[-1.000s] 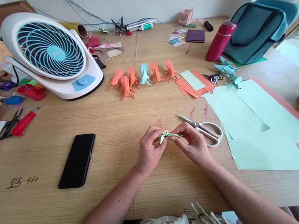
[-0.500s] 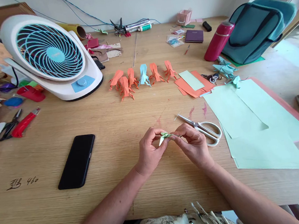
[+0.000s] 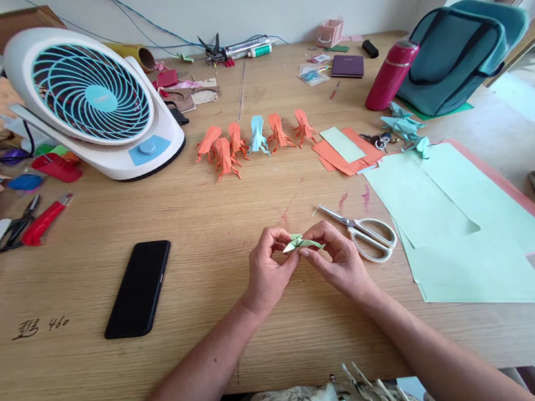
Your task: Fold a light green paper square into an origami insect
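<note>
A small folded piece of light green paper (image 3: 301, 243) is held between my two hands above the table. My left hand (image 3: 272, 266) pinches its left side between thumb and fingers. On the other side, the thumb and fingers of my right hand (image 3: 340, 260) close on it too. Parts of the paper are hidden behind the fingertips. White-handled scissors (image 3: 372, 236) lie just right of my right hand, blades pointing up and left. Farther back stands a row of folded orange paper figures (image 3: 224, 157) with one light blue paper figure (image 3: 257, 135) among them.
Light green paper sheets (image 3: 476, 272) spread over the right side. A black phone (image 3: 137, 289) lies to the left, with a white fan (image 3: 161, 126) behind it. A red bottle (image 3: 392, 74) stands by a teal bag (image 3: 459, 60). A red cutter (image 3: 46, 221) rests far left.
The folded paper has turned, so more of its long side now shows between my hands. My right hand's fingers have shifted their grip a little. Other things stay in place.
</note>
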`<state>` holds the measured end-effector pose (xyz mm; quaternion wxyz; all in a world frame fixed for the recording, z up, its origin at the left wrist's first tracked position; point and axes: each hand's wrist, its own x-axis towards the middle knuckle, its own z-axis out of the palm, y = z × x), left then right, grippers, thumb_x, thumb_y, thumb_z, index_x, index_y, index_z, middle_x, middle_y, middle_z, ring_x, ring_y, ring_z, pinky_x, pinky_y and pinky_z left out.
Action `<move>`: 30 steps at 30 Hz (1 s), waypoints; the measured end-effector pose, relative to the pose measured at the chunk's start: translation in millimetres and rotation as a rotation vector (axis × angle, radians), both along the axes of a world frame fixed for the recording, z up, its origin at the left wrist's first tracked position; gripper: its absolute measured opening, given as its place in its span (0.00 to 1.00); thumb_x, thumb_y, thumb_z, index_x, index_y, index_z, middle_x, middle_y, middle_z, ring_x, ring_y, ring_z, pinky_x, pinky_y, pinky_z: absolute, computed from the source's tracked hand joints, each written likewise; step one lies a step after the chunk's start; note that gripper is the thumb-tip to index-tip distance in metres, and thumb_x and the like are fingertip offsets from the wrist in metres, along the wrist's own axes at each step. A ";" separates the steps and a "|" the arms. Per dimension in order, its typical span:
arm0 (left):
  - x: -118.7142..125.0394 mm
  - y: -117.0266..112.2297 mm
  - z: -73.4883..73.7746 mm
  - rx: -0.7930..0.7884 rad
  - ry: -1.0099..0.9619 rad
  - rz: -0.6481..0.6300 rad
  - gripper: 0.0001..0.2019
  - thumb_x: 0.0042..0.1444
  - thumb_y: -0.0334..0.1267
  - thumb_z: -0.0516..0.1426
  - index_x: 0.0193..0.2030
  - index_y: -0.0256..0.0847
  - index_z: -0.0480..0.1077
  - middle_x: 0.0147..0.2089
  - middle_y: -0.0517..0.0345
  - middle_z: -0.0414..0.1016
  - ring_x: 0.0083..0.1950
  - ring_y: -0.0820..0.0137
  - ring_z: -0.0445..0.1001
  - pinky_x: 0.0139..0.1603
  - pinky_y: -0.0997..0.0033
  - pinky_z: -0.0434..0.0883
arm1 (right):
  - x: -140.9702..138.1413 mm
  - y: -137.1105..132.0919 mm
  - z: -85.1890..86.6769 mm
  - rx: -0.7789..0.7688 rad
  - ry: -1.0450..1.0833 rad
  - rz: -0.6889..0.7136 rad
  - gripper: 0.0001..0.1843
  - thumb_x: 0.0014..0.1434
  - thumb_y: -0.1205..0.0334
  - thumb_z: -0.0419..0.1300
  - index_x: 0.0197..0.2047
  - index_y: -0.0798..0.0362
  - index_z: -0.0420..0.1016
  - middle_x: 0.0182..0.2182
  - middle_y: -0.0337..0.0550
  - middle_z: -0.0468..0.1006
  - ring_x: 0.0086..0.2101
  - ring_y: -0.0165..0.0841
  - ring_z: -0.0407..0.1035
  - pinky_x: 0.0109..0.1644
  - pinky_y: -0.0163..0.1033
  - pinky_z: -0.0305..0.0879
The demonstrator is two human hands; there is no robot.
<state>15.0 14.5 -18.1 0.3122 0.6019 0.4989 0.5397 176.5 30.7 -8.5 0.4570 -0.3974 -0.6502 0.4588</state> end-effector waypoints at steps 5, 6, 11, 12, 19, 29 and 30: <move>0.7 0.8 -0.7 0.026 0.019 -0.010 0.10 0.59 0.34 0.64 0.39 0.43 0.64 0.37 0.61 0.74 0.37 0.73 0.76 0.41 0.74 0.74 | -0.1 0.9 -0.4 0.009 0.007 -0.006 0.07 0.64 0.56 0.65 0.39 0.49 0.75 0.34 0.40 0.74 0.36 0.33 0.69 0.40 0.40 0.67; 1.0 0.6 -0.4 0.034 0.031 -0.016 0.10 0.59 0.34 0.63 0.38 0.43 0.63 0.36 0.61 0.74 0.37 0.73 0.76 0.41 0.74 0.74 | 0.2 1.0 -0.9 0.011 0.009 -0.007 0.07 0.65 0.56 0.65 0.38 0.49 0.75 0.34 0.40 0.74 0.36 0.33 0.68 0.41 0.39 0.66; 2.1 -0.6 0.6 0.079 0.107 -0.035 0.09 0.60 0.31 0.62 0.38 0.43 0.63 0.37 0.61 0.74 0.37 0.74 0.75 0.41 0.74 0.74 | 1.2 1.6 -3.7 0.006 0.031 -0.008 0.05 0.65 0.58 0.64 0.37 0.49 0.76 0.34 0.39 0.73 0.36 0.32 0.68 0.41 0.39 0.65; 2.2 -0.8 0.6 0.090 0.115 -0.039 0.09 0.59 0.30 0.61 0.39 0.43 0.63 0.37 0.61 0.74 0.37 0.74 0.75 0.41 0.74 0.74 | 1.2 1.9 -4.0 0.007 0.036 -0.013 0.06 0.65 0.58 0.64 0.37 0.49 0.75 0.34 0.39 0.73 0.36 0.32 0.67 0.41 0.39 0.65; 2.5 -1.0 3.5 0.156 0.129 -0.066 0.08 0.60 0.28 0.60 0.41 0.43 0.65 0.40 0.59 0.74 0.39 0.73 0.74 0.42 0.72 0.73 | 2.3 4.6 -3.0 0.066 0.021 -0.049 0.05 0.65 0.60 0.64 0.37 0.49 0.75 0.33 0.39 0.73 0.36 0.31 0.67 0.42 0.39 0.64; 0.5 -1.3 6.0 0.191 0.133 -0.047 0.06 0.61 0.29 0.60 0.40 0.42 0.66 0.38 0.58 0.73 0.40 0.71 0.73 0.42 0.70 0.72 | 1.4 2.9 -10.9 -0.151 0.079 -0.040 0.11 0.63 0.51 0.66 0.38 0.50 0.77 0.35 0.42 0.80 0.37 0.34 0.73 0.44 0.40 0.69; 0.2 -1.3 5.4 0.183 0.131 -0.046 0.06 0.61 0.30 0.60 0.41 0.42 0.66 0.38 0.58 0.73 0.40 0.70 0.73 0.43 0.70 0.72 | 1.3 3.0 -12.9 -0.179 0.102 -0.032 0.12 0.62 0.50 0.67 0.38 0.50 0.77 0.34 0.42 0.80 0.36 0.34 0.73 0.44 0.40 0.69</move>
